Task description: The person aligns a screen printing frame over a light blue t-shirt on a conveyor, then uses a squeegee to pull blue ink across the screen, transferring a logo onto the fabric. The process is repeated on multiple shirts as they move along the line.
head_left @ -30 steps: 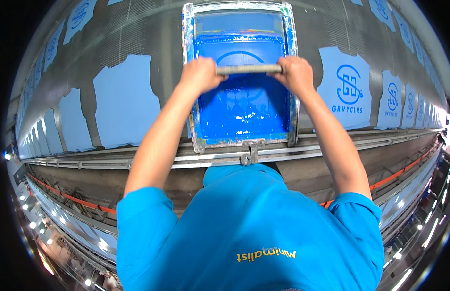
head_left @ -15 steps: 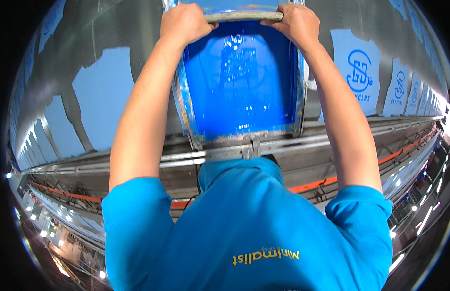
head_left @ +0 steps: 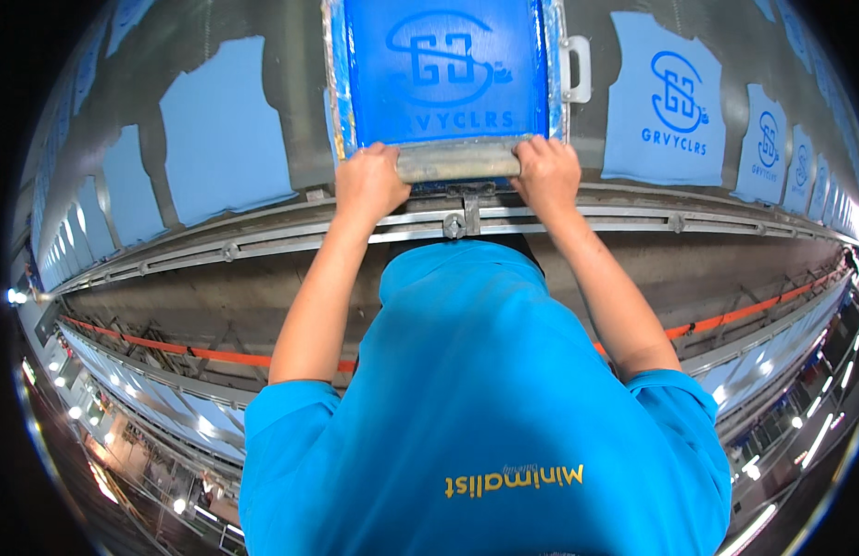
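Observation:
My left hand (head_left: 370, 183) and my right hand (head_left: 546, 178) are closed round opposite ends of a wooden-looking squeegee bar (head_left: 457, 161), which lies across the near end of a screen-printing frame (head_left: 337, 93). Inside the frame, the blue screen (head_left: 439, 120) shows a darker logo through a thin layer of ink. A white plastic handle (head_left: 579, 69) sticks out from the frame's right side. The bar partly hides the near edge of the frame, where a metal clamp (head_left: 468, 212) meets the rail.
Light blue shirt pieces (head_left: 224, 130) lie flat on the long dark table (head_left: 142, 88); those on the right (head_left: 638, 148) carry printed blue logos. A metal rail (head_left: 615, 215) runs along the near edge. Below are an orange strip (head_left: 754, 310), another row of pieces and many lights.
Both my hands have brought the squeegee from the far part of the screen to its near end. The glossy ink behind it has thinned, leaving the logo clearly visible.

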Motion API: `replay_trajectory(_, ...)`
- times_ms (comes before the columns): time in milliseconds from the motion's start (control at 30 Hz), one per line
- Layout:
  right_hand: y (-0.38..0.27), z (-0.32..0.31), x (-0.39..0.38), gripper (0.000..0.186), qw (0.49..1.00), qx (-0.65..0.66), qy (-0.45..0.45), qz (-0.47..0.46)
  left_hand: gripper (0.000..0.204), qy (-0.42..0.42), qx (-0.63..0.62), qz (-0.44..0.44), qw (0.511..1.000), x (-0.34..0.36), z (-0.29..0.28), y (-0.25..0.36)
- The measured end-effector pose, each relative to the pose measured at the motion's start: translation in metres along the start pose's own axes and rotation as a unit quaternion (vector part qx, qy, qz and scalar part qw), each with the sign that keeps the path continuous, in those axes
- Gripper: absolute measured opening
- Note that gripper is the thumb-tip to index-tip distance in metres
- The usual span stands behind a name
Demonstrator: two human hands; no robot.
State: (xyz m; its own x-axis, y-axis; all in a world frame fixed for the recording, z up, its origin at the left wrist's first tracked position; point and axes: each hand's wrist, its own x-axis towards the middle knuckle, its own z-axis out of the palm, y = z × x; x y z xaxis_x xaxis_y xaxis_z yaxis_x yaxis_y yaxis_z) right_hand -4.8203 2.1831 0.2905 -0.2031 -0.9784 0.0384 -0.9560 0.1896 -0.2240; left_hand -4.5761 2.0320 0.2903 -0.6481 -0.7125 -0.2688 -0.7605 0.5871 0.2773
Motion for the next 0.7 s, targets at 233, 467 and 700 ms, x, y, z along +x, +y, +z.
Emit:
replay_trajectory(233, 0.07, 0.005, 0.024, 0.051, 0.965, 0.224, 0.1, 0.091, 0.047, 0.065, -0.014, 0.041, 0.997, -0.02, 0.013, -0.002)
replay_trajectory(467, 0.153, 0.066, 0.138, 0.048, 0.873, 0.318, 0.161, 0.332, 0.05, 0.033, -0.009, 0.033, 0.999, -0.018, 0.011, -0.004)
replay_trajectory(700, 0.131, 0.027, 0.142, 0.043, 0.844, 0.37, 0.301, 0.246, 0.07, 0.054, -0.119, 0.123, 0.984, -0.033, 0.028, -0.031)
